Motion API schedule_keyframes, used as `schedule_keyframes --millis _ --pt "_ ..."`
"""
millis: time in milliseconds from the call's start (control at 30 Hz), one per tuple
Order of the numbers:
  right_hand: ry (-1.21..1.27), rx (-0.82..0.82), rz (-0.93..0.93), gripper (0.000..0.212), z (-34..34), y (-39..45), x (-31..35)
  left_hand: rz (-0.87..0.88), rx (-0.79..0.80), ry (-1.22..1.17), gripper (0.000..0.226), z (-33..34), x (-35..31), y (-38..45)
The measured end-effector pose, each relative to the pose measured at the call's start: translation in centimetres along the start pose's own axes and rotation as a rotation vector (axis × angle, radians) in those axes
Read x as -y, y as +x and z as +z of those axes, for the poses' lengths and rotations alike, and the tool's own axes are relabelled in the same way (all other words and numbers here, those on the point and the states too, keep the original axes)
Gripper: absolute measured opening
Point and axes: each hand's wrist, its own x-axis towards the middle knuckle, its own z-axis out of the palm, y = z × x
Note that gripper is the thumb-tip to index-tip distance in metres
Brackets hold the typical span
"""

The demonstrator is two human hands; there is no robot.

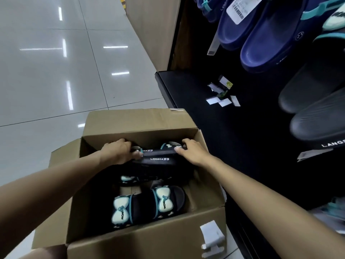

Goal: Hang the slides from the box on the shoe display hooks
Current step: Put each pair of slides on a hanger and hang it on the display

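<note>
An open cardboard box (141, 120) stands on the floor beside a black shoe display. At its far end lies a pair of black slides (160, 157) on their sides, white LANGSHA lettering on the soles. My left hand (119, 152) grips the pair's left end and my right hand (190, 151) grips its right end. Nearer me in the box lies another black pair with pale bows (147, 206), and a further pair (128, 179) shows partly under the held one. Hooks are not visible from here.
Blue slides (265, 42) and dark grey slides (313, 101) hang on the display at the right. Loose paper tags (222, 94) lie on the black base shelf (205, 118). A white plastic clip (211, 238) sits on the box's near flap. Glossy tiled floor (46, 71) spreads left.
</note>
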Motion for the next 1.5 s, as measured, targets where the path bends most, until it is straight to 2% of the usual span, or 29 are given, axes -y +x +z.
schedule_keyframes --millis 100,233,333,433,533,667,733,867,1033,1200,1333,1500 --pt "0.000 0.025 0.029 0.055 0.6 0.0 -0.5 -0.017 0.042 -0.062 0.066 0.4 -0.1 -0.1" --pt "0.023 0.028 0.068 0.059 1.5 -0.5 -0.4 -0.122 0.038 -0.060 0.086 1.5 -1.1 -0.6" --pt "0.098 0.034 0.126 0.076 2.0 -0.4 -0.1 -0.206 0.027 -0.046 0.098 1.8 -1.6 -0.9" --pt "0.073 0.119 0.192 0.094 3.0 -0.7 0.0 -0.233 0.150 -0.054 0.098 2.4 -2.4 -1.5" --pt "0.094 0.136 0.205 0.097 4.2 -1.2 0.7 -0.276 0.266 -0.123 0.104 4.2 -3.5 -1.9" --pt "0.037 0.122 0.163 0.097 5.0 -1.6 2.3 -0.327 0.298 -0.131 0.098 6.4 -3.6 -2.2" --pt "-0.009 0.134 0.164 0.100 5.0 -1.9 2.5 -0.354 0.271 -0.160 0.099 6.6 -3.1 -2.3" --pt "-0.057 0.114 0.157 0.106 4.2 -2.4 2.4 -0.320 0.225 -0.249 0.086 6.2 -2.9 -2.5" --pt "-0.086 0.122 0.189 0.112 2.6 -3.0 2.4 -0.256 0.152 -0.373 0.094 4.0 -3.0 -3.7" --pt "-0.069 0.083 0.190 0.115 -0.5 -4.7 3.7 -0.235 0.083 -0.218 0.074 -0.1 -4.5 -5.8" --pt "-0.045 -0.002 0.151 0.113 -3.1 -7.6 4.5 -0.206 -0.003 -0.122 0.083 -3.7 -5.5 -8.1" --pt "0.040 -0.087 0.100 0.115 -4.7 -12.4 4.5 -0.109 -0.146 0.001 0.068 -5.9 -5.9 -12.6"
